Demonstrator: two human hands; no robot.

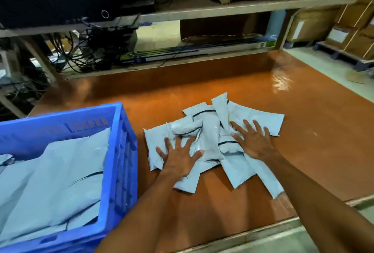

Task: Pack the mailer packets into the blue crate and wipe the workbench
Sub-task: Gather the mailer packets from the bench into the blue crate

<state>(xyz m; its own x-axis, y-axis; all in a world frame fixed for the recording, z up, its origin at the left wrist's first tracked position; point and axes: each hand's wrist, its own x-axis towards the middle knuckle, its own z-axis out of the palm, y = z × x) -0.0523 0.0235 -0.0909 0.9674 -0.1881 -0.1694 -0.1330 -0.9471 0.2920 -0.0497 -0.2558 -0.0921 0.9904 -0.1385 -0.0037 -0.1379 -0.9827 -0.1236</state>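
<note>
Both hands, left hand and right hand, lie spread flat on the mailer packets right of the blue crate, gripping nothing; the slick, loose pile could slide apart when scooped.

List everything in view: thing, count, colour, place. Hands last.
crate: one, blue, left of the heap
packets in crate: several, exact count unclear, pale grey-blue, lying inside
loose packets: one heap, count unclear, pale grey-blue, mid-workbench
workbench: one, orange-brown, glossy, under the heap
shelf: one, grey, behind the workbench
cables: a tangle, black, under the shelf at left
boxes: several, brown, far right
left hand: fingers spread, flat on the heap's left side
right hand: fingers spread, flat on the heap's right side
</note>
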